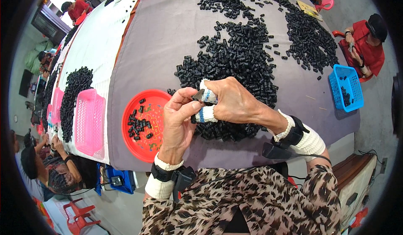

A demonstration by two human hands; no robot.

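1. Looking down from the head view, the left hand (178, 121) and the right hand (233, 103) meet above the near edge of a grey-covered bench (168, 29), both closed on one small black part (198, 95) between them.
2. The left thumb and forefinger are pinched together on the part's left end; the right hand's fingers (208, 95), two of them wrapped in white tape with blue stripes, are clamped on its right end.
3. The small black part sits just in front of the large heap of black parts (239, 58), which spreads across the bench beyond the hands and partly under them.
4. Left of that heap, touching the bench's near edge, lies a red round tray (147, 149) with a scatter of black parts in it.
5. Further left of the heap, a pink basket (89, 121) rests on a white cloth beside another dark pile.
6. Right of the heap, near the bench's edge, stands a blue basket (345, 88) with a few black parts inside.
7. Beyond the blue basket, a person in red (365, 46) sits at the bench.
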